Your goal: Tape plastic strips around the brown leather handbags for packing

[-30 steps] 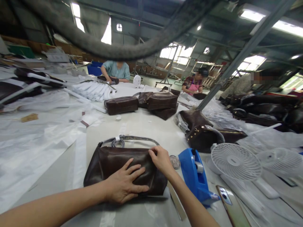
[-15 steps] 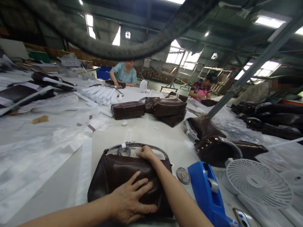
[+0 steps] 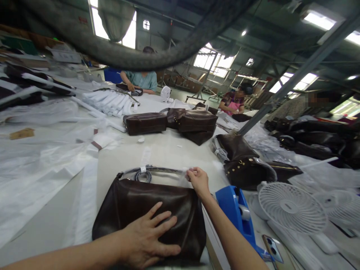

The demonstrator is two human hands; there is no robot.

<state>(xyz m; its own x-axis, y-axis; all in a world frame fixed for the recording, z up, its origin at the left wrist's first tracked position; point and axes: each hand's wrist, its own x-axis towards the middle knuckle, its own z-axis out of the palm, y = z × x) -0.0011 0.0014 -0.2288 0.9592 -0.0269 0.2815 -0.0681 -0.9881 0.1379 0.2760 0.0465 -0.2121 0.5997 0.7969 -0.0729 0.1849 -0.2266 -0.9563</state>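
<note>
A dark brown leather handbag [image 3: 126, 210] lies on the table in front of me. My left hand [image 3: 150, 238] rests flat on its front, fingers spread. Beyond the bag's top edge, my right hand [image 3: 198, 182] pinches a piece of clear plastic film [image 3: 184, 178] by the right end of the handle [image 3: 165, 170]. The handle looks wrapped in clear plastic. A coiled strap [image 3: 143, 175] with a white band around it sits by the handle's left part.
Right of the bag stand a blue tape dispenser [image 3: 233, 210], a white fan [image 3: 292, 207] and a phone [image 3: 272, 249]. More brown handbags [image 3: 146, 123] lie farther back. White plastic sheets [image 3: 56, 161] cover the left side. Co-workers sit across the table.
My right hand has moved right along the bag's top, and film now shows in its fingers. My left hand stays flat on the bag. The view has shifted somewhat.
</note>
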